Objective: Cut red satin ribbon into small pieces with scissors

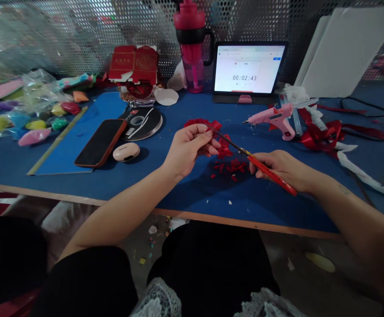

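Between the thumb and fingers of my left hand [189, 149] is a piece of red ribbon [214, 126], pinched near the middle of the table. My right hand [279, 168] grips red-handled scissors [267, 171]. Their dark blades point up and left, reaching the ribbon beside my left fingertips. Whether the blades touch the ribbon I cannot tell. Just behind my left hand sits a bunched red ribbon piece [196, 122], partly covered by the fingers. Small red ribbon scraps [233, 166] lie on the table between my hands.
A pink glue gun [274, 120] lies right, near tangled red ribbon [322, 137]. A tablet [249, 70] and a pink bottle [193, 53] stand behind. On the left are a phone [100, 143], an earbud case [126, 152], a ribbon spool [144, 123] and several colourful clay packets [35, 136].
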Available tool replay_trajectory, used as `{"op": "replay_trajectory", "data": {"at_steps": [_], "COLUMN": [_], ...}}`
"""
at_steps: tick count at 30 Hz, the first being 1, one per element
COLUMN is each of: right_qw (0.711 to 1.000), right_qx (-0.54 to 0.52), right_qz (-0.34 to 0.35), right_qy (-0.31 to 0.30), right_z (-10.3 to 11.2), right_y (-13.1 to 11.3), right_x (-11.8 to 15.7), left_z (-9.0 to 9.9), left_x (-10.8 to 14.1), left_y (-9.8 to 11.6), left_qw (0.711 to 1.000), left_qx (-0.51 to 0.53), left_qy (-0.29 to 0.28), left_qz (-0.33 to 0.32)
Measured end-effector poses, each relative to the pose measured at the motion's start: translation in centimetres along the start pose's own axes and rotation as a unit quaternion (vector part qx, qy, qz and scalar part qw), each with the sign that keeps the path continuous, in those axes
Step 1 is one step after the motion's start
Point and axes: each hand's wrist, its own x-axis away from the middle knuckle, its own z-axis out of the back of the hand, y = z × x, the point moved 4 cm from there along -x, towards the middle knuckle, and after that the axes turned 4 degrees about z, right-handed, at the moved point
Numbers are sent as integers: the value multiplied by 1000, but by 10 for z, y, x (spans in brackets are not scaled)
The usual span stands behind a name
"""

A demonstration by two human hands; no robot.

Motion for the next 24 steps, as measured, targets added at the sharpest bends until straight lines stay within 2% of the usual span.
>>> {"op": "replay_trajectory", "data": {"at_steps": [14, 20, 24], "right_qw": [999, 997, 997], "right_qx": [1, -37, -47], "right_qz": [-22, -25, -30], "right_qy": [30, 61, 56], "right_z": [1, 2, 4], "right_y": [4, 8, 9], "right_x": [0, 3, 4], "left_z": [0, 0, 1], "left_x": [-1, -2, -4], "left_y": [0, -2, -3], "left_qw": [1000, 1000, 999], "left_qx": [-2, -13, -12], "left_qy": [1, 9, 15], "left_qz": [-12, -15, -28]}}
